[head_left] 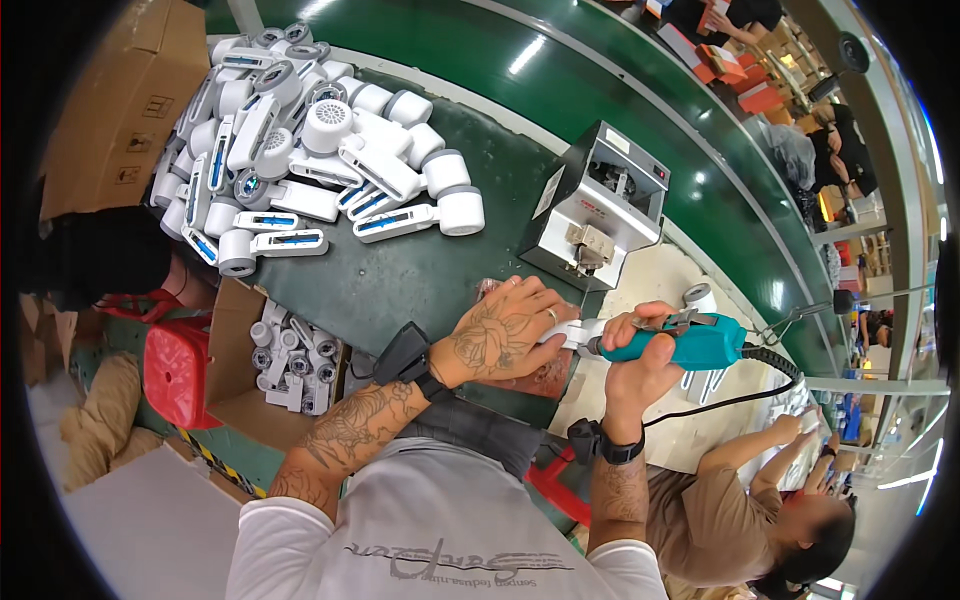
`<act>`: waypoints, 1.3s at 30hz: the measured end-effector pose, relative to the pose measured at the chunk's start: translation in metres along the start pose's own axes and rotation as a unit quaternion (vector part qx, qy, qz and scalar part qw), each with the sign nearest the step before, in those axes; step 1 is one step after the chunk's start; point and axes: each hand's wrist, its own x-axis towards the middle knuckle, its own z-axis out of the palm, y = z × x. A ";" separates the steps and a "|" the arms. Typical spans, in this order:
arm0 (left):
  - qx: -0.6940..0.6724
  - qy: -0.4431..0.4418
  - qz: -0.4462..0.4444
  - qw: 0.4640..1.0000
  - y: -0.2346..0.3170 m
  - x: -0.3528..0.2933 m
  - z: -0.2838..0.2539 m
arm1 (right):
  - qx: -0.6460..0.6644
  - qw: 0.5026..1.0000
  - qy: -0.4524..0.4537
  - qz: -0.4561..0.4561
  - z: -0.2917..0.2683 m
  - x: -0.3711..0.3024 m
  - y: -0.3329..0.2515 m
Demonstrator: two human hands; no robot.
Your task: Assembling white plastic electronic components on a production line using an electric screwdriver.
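My right hand (640,365) is wrapped round a teal electric screwdriver (690,343), which lies almost level with its front end toward my left hand. A coiled cable runs from its rear. My left hand (510,335) is closed over a white plastic part (573,332) and presses it down on a reddish-brown mat (540,382). Most of that part is hidden under my fingers. The screwdriver's front meets or nearly meets it; I cannot tell whether they touch. Just beyond my hands stands a grey and black screw feeder (600,205).
A large heap of white handheld-fan bodies (330,130), some showing blue strips inside, covers the bench's far left. More white parts fill a cardboard box (240,390) at lower left, near a red stool (178,365). A green conveyor (540,50) runs behind. A co-worker (740,510) sits right.
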 end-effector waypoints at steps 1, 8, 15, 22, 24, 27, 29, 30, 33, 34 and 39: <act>0.000 -0.001 -0.001 1.000 0.000 0.000 0.000 | 0.005 1.000 -0.001 0.000 -0.001 -0.001 0.001; 0.026 -0.046 -0.005 0.999 0.005 0.003 -0.003 | 0.038 0.999 0.001 -0.013 -0.002 -0.007 0.013; 0.052 -0.050 0.009 0.997 0.006 0.006 -0.006 | 0.071 0.997 -0.002 -0.008 -0.001 -0.006 0.021; 0.055 -0.067 0.041 0.995 0.010 0.004 -0.009 | 0.104 0.995 0.008 -0.006 -0.007 -0.019 0.015; 0.050 -0.041 0.060 0.996 0.012 -0.004 -0.008 | 0.060 0.997 0.051 0.008 -0.005 -0.026 0.005; 0.166 -0.020 0.121 0.979 0.024 -0.025 -0.012 | 0.100 0.993 0.058 -0.015 -0.007 -0.041 -0.020; 0.113 0.040 0.049 0.992 0.028 -0.031 -0.030 | 0.106 0.992 0.069 -0.028 -0.009 -0.055 -0.035; 0.055 0.101 -0.026 0.993 0.029 -0.033 -0.039 | 0.101 0.992 0.075 -0.034 -0.011 -0.060 -0.039; 0.121 0.212 -0.143 0.959 0.012 -0.023 -0.085 | 0.074 0.995 0.071 -0.014 -0.015 -0.076 -0.046; 0.143 0.249 -0.116 0.951 -0.003 -0.012 -0.094 | 0.075 0.994 0.075 -0.016 -0.016 -0.078 -0.047; 0.169 0.212 -0.125 0.954 -0.031 0.037 -0.090 | 0.074 0.996 0.054 0.004 -0.023 -0.082 -0.048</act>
